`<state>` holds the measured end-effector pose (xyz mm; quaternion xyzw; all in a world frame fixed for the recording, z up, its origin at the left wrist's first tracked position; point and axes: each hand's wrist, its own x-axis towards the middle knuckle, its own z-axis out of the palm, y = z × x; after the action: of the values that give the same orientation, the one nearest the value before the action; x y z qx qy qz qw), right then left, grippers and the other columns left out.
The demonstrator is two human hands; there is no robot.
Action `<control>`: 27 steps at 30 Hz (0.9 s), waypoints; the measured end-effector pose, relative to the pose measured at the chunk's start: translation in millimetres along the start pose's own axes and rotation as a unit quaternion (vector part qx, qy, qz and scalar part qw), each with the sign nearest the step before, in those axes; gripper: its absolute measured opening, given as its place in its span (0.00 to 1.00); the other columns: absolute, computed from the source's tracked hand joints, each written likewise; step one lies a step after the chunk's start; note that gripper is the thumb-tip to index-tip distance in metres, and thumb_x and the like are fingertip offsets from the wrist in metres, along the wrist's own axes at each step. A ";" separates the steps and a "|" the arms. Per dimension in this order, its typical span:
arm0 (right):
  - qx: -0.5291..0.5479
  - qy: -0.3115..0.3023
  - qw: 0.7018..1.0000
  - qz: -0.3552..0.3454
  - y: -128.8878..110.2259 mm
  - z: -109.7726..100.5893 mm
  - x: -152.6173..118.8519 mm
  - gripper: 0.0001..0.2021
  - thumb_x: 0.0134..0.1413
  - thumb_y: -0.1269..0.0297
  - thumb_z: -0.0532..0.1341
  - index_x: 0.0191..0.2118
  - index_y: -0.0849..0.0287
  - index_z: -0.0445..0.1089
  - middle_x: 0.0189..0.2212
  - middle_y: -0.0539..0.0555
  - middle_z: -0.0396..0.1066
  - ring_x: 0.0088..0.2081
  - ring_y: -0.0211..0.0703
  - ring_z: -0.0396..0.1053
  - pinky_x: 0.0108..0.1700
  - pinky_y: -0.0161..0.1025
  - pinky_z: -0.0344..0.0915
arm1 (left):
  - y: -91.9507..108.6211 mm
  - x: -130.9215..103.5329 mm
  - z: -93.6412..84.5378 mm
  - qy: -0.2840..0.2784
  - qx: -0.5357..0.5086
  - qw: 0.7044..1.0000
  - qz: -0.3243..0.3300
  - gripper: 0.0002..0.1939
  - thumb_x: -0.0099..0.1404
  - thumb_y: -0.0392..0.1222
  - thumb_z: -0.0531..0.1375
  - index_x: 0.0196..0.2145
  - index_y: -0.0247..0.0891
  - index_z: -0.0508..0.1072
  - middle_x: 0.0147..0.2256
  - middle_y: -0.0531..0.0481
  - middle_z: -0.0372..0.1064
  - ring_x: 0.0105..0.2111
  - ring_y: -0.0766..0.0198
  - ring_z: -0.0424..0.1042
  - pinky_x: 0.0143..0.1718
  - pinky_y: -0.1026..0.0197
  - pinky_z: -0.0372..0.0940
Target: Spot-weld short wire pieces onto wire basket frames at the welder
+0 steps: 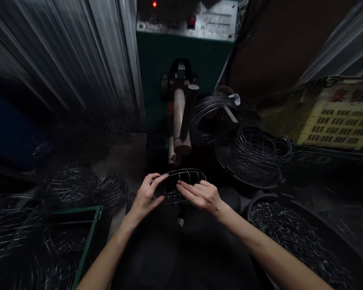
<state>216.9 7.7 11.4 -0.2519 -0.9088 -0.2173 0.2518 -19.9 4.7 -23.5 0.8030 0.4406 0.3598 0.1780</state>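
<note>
A round wire frame (pixel 189 172), made of thin rings joined by short cross wires, is held level between my two hands. My left hand (pixel 148 192) grips its left side, thumb below and fingers along the upper ring. With bunched fingers, my right hand (pixel 203 195) is at its right side, fingertips at one of the short cross wires. Whether a loose piece is pinched there is too small to tell. Just beyond the frame, the rod-shaped electrodes (pixel 181 121) of a green machine (pixel 154 56) point down toward it.
Wire coils (pixel 214 106) hang right of the machine, and wire rings (pixel 263 145) lie in a dark basin. A black tub of short metal pieces (pixel 293 233) stands right. At left are a green crate (pixel 92 225) and wire bundles (pixel 69 185). A yellow crate (pixel 341 117) sits far right.
</note>
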 end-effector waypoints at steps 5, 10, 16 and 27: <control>0.005 -0.005 1.000 -0.011 4.8 1.0 1.0 0.16 0.61 0.73 0.56 0.52 0.53 0.69 0.49 0.50 0.71 0.24 0.30 0.64 0.25 0.36 0.57 | -1.9 3.1 -0.3 -0.002 0.003 1.000 -0.002 0.34 0.55 0.30 0.58 0.58 0.48 0.58 0.50 0.45 0.58 0.51 0.54 0.63 0.52 0.47 0.64; 0.040 -0.016 0.999 0.008 5.0 3.8 -1.7 0.17 0.60 0.73 0.57 0.53 0.51 0.68 0.49 0.50 0.71 0.24 0.30 0.65 0.25 0.36 0.57 | -4.6 4.7 1.5 0.004 0.004 1.000 0.002 0.34 0.54 0.30 0.59 0.57 0.47 0.59 0.49 0.44 0.58 0.51 0.54 0.63 0.52 0.47 0.64; 0.004 -0.002 1.000 -0.001 10.6 10.4 1.3 0.14 0.61 0.73 0.56 0.49 0.52 0.70 0.49 0.49 0.71 0.23 0.31 0.63 0.25 0.37 0.56 | -11.2 13.2 2.7 0.014 0.013 1.000 0.015 0.33 0.54 0.30 0.59 0.57 0.47 0.59 0.49 0.45 0.58 0.51 0.54 0.62 0.52 0.48 0.64; -0.044 0.030 0.998 -0.032 22.4 24.2 5.6 0.12 0.61 0.73 0.56 0.47 0.56 0.71 0.48 0.50 0.71 0.24 0.32 0.62 0.26 0.37 0.56 | -30.0 28.0 6.4 0.033 0.049 0.997 0.040 0.34 0.54 0.28 0.60 0.57 0.48 0.59 0.49 0.46 0.58 0.51 0.54 0.62 0.52 0.48 0.64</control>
<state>217.0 39.7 1.7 -0.2266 -0.8983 -0.2722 0.2601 -22.7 44.7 -34.2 0.8155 0.4305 0.3711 0.1090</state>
